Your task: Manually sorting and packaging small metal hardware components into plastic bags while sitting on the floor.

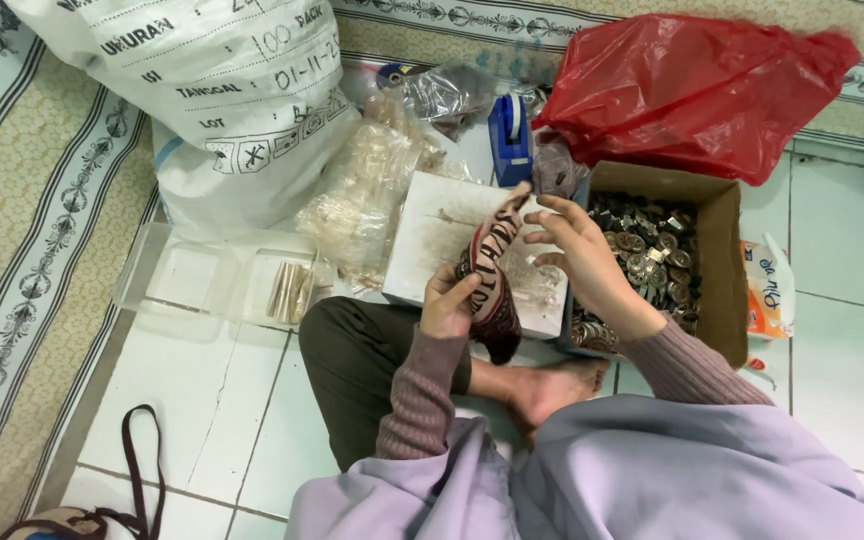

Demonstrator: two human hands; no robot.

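Note:
I sit on the floor with a dark patterned fabric pouch [493, 270] held upright in front of me. My left hand [446, 302] grips its lower part. My right hand [574, 247] pinches its upper end with the fingertips, over a white flat box [432, 235]. Just right of my right hand stands an open brown cardboard box [717, 260] full of small metal pieces [652, 250].
A large white printed sack [222, 90] lies at upper left, with clear plastic packets [362, 200] beside it. A clear tray [222, 275] holds a few thin sticks. A blue tape dispenser [510, 135] and a red plastic bag [692, 85] sit behind. A dark strap [142, 450] lies lower left.

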